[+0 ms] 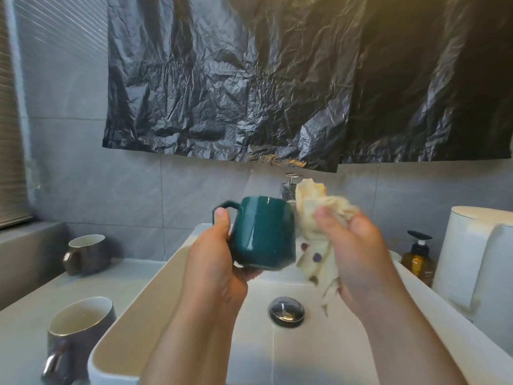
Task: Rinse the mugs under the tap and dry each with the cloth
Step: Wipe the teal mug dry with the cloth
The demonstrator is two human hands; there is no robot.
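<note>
My left hand (213,257) grips a dark green mug (262,233) above the white sink (133,307), thumb by its handle, the mug tilted with its base toward me. My right hand (358,245) holds a crumpled cream cloth (313,209) with dark spots against the mug's right side. The chrome tap (288,187) stands behind them, mostly hidden; no water stream shows. Two grey mugs wait on the counter at left: one upright near the front (75,334), one lying tilted further back (86,254).
A chrome drain plug (287,311) sits in the basin. An amber pump bottle (417,258) and a white toilet tank (477,259) stand at right. Black plastic sheeting (277,79) hangs over the wall above the tap. A window blind (11,134) is at far left.
</note>
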